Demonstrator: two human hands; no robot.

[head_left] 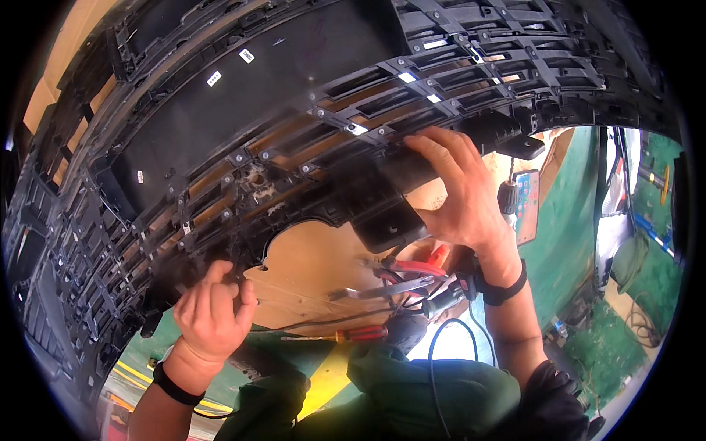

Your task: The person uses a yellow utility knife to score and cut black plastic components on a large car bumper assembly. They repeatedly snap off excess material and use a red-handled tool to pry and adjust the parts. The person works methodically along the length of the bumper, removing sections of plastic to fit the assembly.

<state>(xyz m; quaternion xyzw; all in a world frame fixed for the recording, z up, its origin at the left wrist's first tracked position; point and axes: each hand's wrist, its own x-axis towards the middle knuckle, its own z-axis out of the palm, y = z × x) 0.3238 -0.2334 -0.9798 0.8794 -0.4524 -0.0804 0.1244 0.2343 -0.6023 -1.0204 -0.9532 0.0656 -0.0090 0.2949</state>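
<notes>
A: What are the hands doing?

B: They're working well apart. The right hand is clamping the lower edge of the black grille panel, its fingers lying over the bar and its thumb resting beside a flat tab. The left hand is curling its fingers at that edge; I can't tell whether it's pinching anything.

A: So where's the panel sitting?

B: It's arching beyond both hands and reaching past each one sideways.

A: Is any writing showing?

B: Two white labels are sticking to its broad smooth face, beyond the left hand, and a third label is sitting nearer that hand. Their print is looking too small to read.

A: And near the right hand?

B: A phone is lying just to its right, its lit screen showing coloured icons. Red-handled pliers are lying between the hands, toward the body, and a red-and-yellow screwdriver is resting closer still.
</notes>
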